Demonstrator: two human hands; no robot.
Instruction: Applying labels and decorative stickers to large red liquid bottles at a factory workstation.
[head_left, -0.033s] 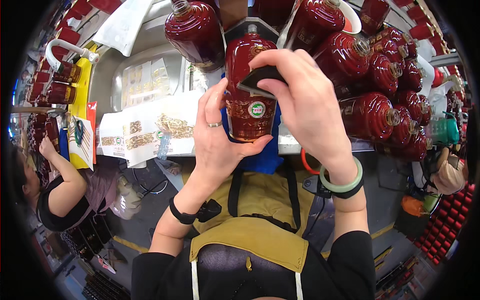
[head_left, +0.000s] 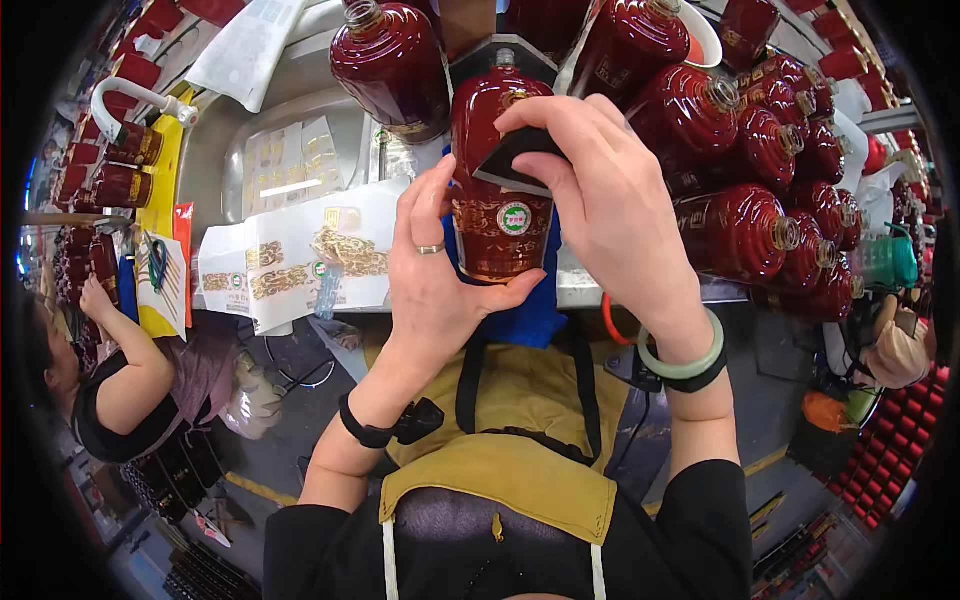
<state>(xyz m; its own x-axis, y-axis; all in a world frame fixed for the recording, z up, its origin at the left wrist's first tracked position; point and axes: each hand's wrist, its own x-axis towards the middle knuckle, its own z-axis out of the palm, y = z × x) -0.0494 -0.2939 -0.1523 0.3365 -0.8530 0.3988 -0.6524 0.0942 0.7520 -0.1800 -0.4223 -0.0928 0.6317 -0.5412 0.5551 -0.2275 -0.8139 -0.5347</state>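
A dark red glass bottle [head_left: 480,120] lies in front of me, its neck pointing away and its base toward me. Gold patterning and a round green-and-white emblem [head_left: 514,219] mark its lower part. My left hand [head_left: 432,265] steadies it, fingers along the left side and thumb across the base. Between the thumb and fingers of my right hand [head_left: 612,195] is a flat black scraper [head_left: 508,160], its edge against the bottle just above the patterned band. The right hand hides part of the bottle's right side.
Printed transfer sheets [head_left: 290,275] in gold lie left of the bottle, beside a metal basin [head_left: 215,160]. More red bottles [head_left: 745,225] crowd the right, and another bottle [head_left: 390,70] stands beyond my left hand. A co-worker's arm [head_left: 130,350] reaches in at far left.
The black scraper has tilted slightly, showing more of its flat face. My right hand has shifted a little; my left hand and the bottle look unmoved.
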